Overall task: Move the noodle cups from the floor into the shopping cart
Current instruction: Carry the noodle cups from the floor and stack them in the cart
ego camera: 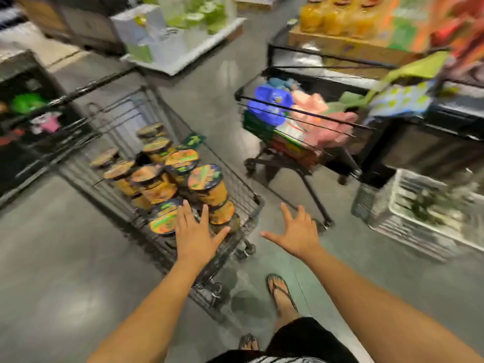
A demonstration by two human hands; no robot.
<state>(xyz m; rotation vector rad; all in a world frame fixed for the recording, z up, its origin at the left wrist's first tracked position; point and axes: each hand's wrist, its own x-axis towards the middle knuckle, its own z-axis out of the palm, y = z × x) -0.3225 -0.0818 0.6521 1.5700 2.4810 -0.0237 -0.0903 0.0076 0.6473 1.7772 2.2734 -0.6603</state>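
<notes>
Hovering over the near end of the shopping cart, the left hand has its fingers straight and spread apart, holding nothing. Its fingertips overlap the lid of the nearest cup, though the blur makes it impossible to tell whether they touch. The right hand is also spread flat with its fingers apart and empty, out over the floor just right of the cart's near corner. The noodle cups sit inside the cart, orange tubs with green-and-orange lids, piled in a loose heap from the near end toward the middle, some upright and some tilted. A foot in a flip-flop stands on the floor near the cart's wheels. To the right, a second cart holds blue and pink packages. Orange bottles stand on a far shelf.
</notes>
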